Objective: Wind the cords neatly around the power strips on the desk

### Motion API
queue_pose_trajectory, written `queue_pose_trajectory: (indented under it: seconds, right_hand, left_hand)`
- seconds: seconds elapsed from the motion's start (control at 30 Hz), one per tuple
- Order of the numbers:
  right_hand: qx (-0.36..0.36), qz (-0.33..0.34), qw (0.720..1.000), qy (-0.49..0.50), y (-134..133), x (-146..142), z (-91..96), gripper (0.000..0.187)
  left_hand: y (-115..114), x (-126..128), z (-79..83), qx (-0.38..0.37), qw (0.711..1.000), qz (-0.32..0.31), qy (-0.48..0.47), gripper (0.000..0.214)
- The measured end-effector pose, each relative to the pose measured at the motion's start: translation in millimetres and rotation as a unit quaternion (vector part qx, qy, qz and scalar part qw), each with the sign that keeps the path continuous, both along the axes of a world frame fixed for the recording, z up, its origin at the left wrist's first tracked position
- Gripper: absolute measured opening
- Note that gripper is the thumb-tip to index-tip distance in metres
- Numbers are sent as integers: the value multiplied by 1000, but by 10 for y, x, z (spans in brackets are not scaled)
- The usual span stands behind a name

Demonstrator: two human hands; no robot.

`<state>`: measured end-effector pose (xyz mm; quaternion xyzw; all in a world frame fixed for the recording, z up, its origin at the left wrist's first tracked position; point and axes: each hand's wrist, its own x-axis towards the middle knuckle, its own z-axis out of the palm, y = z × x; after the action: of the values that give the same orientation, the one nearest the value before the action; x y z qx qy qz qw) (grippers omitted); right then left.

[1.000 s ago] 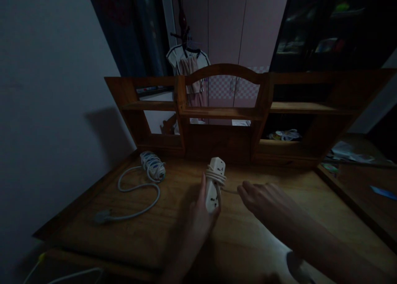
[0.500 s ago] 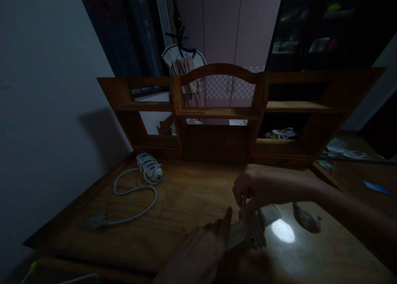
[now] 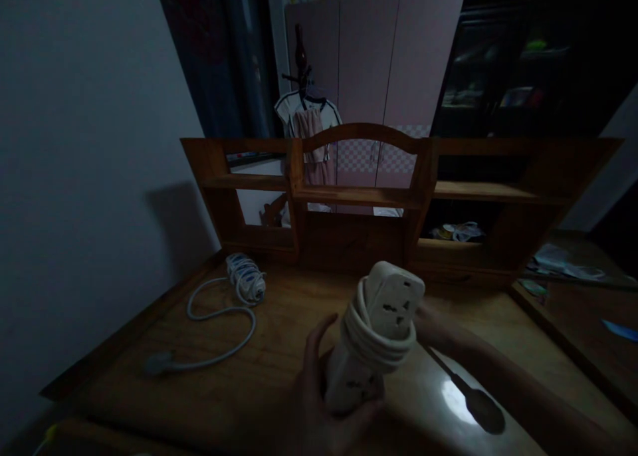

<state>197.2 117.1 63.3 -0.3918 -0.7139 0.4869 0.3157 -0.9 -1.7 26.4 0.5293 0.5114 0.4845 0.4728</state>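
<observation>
My left hand (image 3: 319, 396) is closed around the lower end of a white power strip (image 3: 376, 336), which it holds upright above the wooden desk (image 3: 224, 389). The strip's white cord is wound in several loops around its middle. My right hand (image 3: 441, 333) sits just behind and to the right of the strip, mostly hidden by it, with its fingers out of sight. The strip's plug (image 3: 481, 409) hangs on a short length of cord above the desk at the right.
A second white power strip (image 3: 244, 273) with a loose cord lies at the desk's back left. A wooden shelf unit (image 3: 359, 197) stands along the back edge. A wall rises on the left; a side surface with papers (image 3: 563, 260) is on the right.
The power strip has been lifted from low over the desk and turned upright toward me. My right hand moved from above the strip to behind it. The plug now dangles at the right.
</observation>
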Motion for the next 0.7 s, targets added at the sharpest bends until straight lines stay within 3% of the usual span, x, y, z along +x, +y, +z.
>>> queue_pose_trajectory:
  seconds: [0.13, 0.3, 0.4, 0.47, 0.57, 0.63, 0.7]
  right_hand:
    - [-1, 22, 999, -32, -135, -119, -95, 27]
    - [120, 37, 983, -137, -300, -164, -193, 26]
    - [185, 53, 947, -259, -347, -122, -255, 20]
    - [255, 58, 886, -383, -370, -93, -278, 23]
    - [389, 58, 751, -531, -430, -75, -281, 28]
    - [480, 82, 680, -549, -491, -75, -261, 24]
    - [548, 101, 629, -542, -554, -76, -223, 17]
  left_hand:
    - [104, 37, 58, -21, 996, 47, -70, 111]
    - [221, -43, 26, -12, 992, 74, -99, 96]
    - [332, -99, -106, 16, 994, 93, -47, 83]
    - [395, -127, -216, 34, 992, 118, 14, 78]
    - [426, -153, -335, 24, 984, 115, 133, 78]
    - [403, -160, -363, 5, 976, 82, 200, 79]
    - [359, -161, -362, -2, 970, 47, 237, 80]
